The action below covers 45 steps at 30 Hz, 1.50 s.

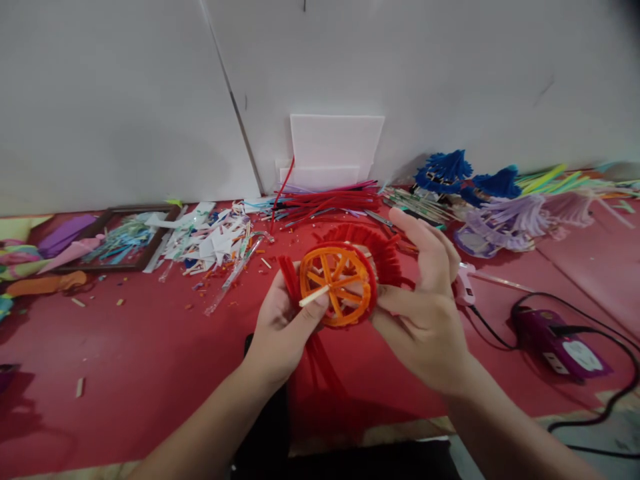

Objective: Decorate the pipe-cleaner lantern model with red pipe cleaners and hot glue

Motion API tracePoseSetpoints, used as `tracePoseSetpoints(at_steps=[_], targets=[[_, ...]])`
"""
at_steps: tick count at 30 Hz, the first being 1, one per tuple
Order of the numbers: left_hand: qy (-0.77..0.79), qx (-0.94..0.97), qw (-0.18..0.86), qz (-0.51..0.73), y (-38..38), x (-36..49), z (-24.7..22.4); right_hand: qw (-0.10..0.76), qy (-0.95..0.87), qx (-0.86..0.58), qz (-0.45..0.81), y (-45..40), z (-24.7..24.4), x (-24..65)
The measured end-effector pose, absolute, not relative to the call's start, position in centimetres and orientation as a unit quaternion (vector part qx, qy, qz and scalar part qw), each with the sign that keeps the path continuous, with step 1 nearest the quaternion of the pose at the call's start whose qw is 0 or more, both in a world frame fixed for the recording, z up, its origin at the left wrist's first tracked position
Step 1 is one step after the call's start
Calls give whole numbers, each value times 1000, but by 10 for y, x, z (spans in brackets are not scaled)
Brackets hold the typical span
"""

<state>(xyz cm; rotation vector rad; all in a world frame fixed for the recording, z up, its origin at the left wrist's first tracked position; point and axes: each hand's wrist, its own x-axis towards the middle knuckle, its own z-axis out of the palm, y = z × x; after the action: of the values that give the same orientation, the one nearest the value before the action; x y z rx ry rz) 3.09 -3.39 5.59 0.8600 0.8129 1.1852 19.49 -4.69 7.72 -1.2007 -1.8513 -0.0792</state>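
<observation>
Left fingers (276, 295) partly behind orange wheel (337, 291)

"What's the orange wheel (336, 284) like?"
"Fuzzy, spoked, backed with red, held up with its spokes in plain view."
"And around it?"
"A pale stick (314, 296) juts near its hub, red pleats (387, 257) fan out behind its right side, a red strip (288, 272) stands at its left."

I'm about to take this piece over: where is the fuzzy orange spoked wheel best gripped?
Probably by the lower rim of the fuzzy orange spoked wheel, coming from below, between the left hand and right hand. That curved edge is largely uncovered, while the pale wooden stick juts from near the hub and red pleated fringe spreads behind, toward the upper right.
</observation>
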Motion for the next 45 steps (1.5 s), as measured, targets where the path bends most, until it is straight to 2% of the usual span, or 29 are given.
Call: tracePoseSetpoints(at_steps=[12,27,45], targets=[[371,444,653,488,-49,33,63,461,-789,-390,-110,-40,78,208],[337,336,751,458,-53,36,68,483,-788,-375,-65,-39,76,215],[346,271,783,441,-52,38,73,510,-786,-347,-36,-35,79,214]])
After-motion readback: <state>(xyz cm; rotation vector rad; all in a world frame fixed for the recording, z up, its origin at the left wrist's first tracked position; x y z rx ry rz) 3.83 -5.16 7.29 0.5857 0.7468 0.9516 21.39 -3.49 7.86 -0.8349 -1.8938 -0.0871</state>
